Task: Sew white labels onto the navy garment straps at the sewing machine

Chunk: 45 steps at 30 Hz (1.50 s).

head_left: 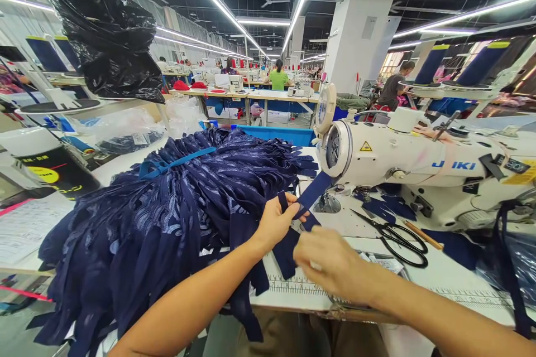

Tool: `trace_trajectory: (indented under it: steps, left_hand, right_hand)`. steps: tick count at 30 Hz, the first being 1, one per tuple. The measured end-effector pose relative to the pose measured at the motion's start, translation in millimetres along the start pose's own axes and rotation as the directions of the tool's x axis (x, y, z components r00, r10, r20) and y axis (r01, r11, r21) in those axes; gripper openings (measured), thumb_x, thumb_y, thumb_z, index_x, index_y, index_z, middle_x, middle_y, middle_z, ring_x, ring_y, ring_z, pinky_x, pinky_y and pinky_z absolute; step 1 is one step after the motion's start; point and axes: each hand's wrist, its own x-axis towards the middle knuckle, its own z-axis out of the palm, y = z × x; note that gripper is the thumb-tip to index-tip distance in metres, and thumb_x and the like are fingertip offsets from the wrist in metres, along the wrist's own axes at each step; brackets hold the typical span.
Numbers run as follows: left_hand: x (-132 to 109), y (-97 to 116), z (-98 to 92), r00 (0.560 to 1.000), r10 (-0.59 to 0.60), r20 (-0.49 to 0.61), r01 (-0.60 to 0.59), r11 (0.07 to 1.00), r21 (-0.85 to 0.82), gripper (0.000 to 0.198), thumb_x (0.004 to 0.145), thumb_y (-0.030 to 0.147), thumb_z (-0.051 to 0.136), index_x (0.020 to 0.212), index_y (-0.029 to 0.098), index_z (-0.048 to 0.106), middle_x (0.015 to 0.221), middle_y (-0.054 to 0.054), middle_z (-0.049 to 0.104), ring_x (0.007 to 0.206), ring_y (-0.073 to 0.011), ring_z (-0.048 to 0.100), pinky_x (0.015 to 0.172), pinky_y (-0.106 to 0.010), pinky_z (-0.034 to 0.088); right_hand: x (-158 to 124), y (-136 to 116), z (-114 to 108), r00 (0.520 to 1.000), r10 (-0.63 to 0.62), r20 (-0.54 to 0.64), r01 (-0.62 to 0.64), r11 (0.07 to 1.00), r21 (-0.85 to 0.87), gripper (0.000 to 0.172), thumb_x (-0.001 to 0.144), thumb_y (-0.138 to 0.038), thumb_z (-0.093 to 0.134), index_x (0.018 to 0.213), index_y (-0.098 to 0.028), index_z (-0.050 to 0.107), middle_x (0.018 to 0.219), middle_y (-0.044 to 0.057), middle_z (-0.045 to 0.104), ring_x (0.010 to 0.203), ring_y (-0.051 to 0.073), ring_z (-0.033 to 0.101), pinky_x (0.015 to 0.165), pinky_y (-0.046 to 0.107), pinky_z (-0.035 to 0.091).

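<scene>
My left hand (277,221) is closed, thumb and fingers pinching a navy fabric strip (313,194). The strip slants up and right to the head end of the white sewing machine (389,153). Just below and to the right, my right hand (329,261) is slightly blurred, its fingers curled in; anything inside them is hidden. More navy fabric (286,256) hangs between the two hands, over the table edge. Left of them lies a large heap of navy strips with a lighter pattern (180,212), tied across by a blue band (178,163).
Black-handled scissors (404,242) and a wooden-handled tool (424,234) lie right of my hands. A printed ruler scale (293,285) runs along the table front. A spray can (46,162) stands at left. Thread cones (481,67) rise behind the machine. Co-workers sit farther back.
</scene>
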Motion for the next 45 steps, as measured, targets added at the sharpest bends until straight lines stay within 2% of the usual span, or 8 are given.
trace_trajectory:
  steps: [4, 7, 17, 23, 29, 34, 40, 45]
  left_hand:
    - [-1.3, 2.8, 1.2, 1.0, 0.015, 0.014, -0.014, 0.999, -0.031, 0.011, 0.07, 0.024, 0.057, 0.068, 0.013, 0.055, 0.06, 0.0, 0.062, 0.054, -0.0103, 0.057, 0.06, -0.023, 0.046]
    - [-2.0, 3.6, 1.5, 0.999, 0.022, 0.034, -0.022, 0.999, -0.024, 0.012, 0.071, 0.024, 0.057, 0.07, 0.012, 0.055, 0.063, -0.002, 0.063, 0.056, -0.0113, 0.058, 0.061, -0.024, 0.046]
    - [-3.3, 1.1, 1.4, 0.996, 0.094, 0.007, -0.094, 0.989, 0.118, 0.008, 0.071, 0.02, 0.054, 0.068, 0.013, 0.056, 0.062, -0.001, 0.062, 0.057, -0.0118, 0.057, 0.059, -0.023, 0.046]
    - [-4.7, -0.2, 1.7, 0.989, 0.146, 0.005, -0.143, 0.96, 0.241, 0.008, 0.072, 0.019, 0.052, 0.066, 0.014, 0.056, 0.06, 0.001, 0.058, 0.059, -0.011, 0.055, 0.059, -0.021, 0.044]
    - [-4.8, 3.7, 2.7, 0.998, 0.053, 0.018, -0.054, 0.997, 0.063, 0.008, 0.074, 0.019, 0.05, 0.07, 0.013, 0.054, 0.06, -0.001, 0.061, 0.057, -0.0116, 0.059, 0.061, -0.023, 0.047]
    - [-3.2, 1.7, 1.9, 1.0, 0.012, 0.008, -0.012, 1.0, -0.015, 0.007, 0.072, 0.02, 0.054, 0.07, 0.013, 0.053, 0.061, -0.002, 0.062, 0.055, -0.0116, 0.059, 0.06, -0.024, 0.047]
    - [-2.8, 2.4, 3.0, 0.999, 0.049, 0.014, -0.049, 0.999, -0.003, 0.01, 0.07, 0.023, 0.057, 0.069, 0.013, 0.054, 0.061, -0.002, 0.063, 0.056, -0.0127, 0.059, 0.06, -0.024, 0.048]
    - [-5.8, 0.3, 2.0, 0.994, 0.11, 0.014, -0.111, 0.985, 0.132, 0.008, 0.072, 0.021, 0.053, 0.069, 0.014, 0.055, 0.062, -0.001, 0.062, 0.059, -0.0125, 0.058, 0.061, -0.024, 0.046]
  right_hand:
    - [-1.3, 30.5, -2.3, 0.918, 0.328, -0.221, -0.326, 0.944, 0.048, 0.018, 0.083, -0.014, 0.039, 0.072, -0.019, 0.053, 0.065, 0.0, 0.055, 0.058, 0.011, 0.047, 0.056, 0.024, 0.035]
    - [0.3, 43.9, -3.7, 0.884, 0.39, -0.256, -0.402, 0.916, 0.007, 0.013, 0.082, -0.015, 0.043, 0.076, -0.018, 0.055, 0.067, 0.001, 0.057, 0.058, 0.012, 0.049, 0.055, 0.024, 0.035]
    - [6.8, 45.2, 4.1, 0.91, 0.352, -0.217, -0.405, 0.867, -0.291, 0.017, 0.083, -0.018, 0.042, 0.073, -0.019, 0.056, 0.068, 0.001, 0.059, 0.061, 0.014, 0.051, 0.056, 0.025, 0.031]
    - [13.7, 44.4, 2.5, 0.958, 0.169, -0.231, -0.268, 0.813, -0.518, 0.026, 0.081, -0.013, 0.037, 0.059, -0.017, 0.05, 0.055, 0.001, 0.05, 0.048, 0.012, 0.04, 0.052, 0.027, 0.025]
    - [-0.5, 59.0, -4.2, 0.864, 0.306, -0.399, -0.424, 0.87, -0.253, 0.015, 0.075, -0.01, 0.041, 0.064, -0.018, 0.047, 0.056, -0.002, 0.045, 0.049, 0.011, 0.039, 0.051, 0.023, 0.028]
    - [-7.9, 53.6, -2.3, 0.901, 0.28, -0.331, -0.356, 0.914, -0.195, 0.018, 0.084, -0.016, 0.038, 0.072, -0.017, 0.052, 0.063, 0.001, 0.051, 0.055, 0.012, 0.044, 0.055, 0.023, 0.032]
    - [0.9, 47.7, 3.0, 0.93, 0.205, -0.304, -0.308, 0.886, -0.347, 0.023, 0.086, -0.018, 0.038, 0.074, -0.016, 0.057, 0.065, 0.003, 0.056, 0.057, 0.013, 0.047, 0.056, 0.025, 0.03]
    - [7.5, 44.8, 3.6, 0.959, 0.14, -0.245, -0.249, 0.831, -0.498, 0.028, 0.085, -0.016, 0.037, 0.063, -0.017, 0.054, 0.059, 0.002, 0.052, 0.051, 0.013, 0.041, 0.053, 0.027, 0.026]
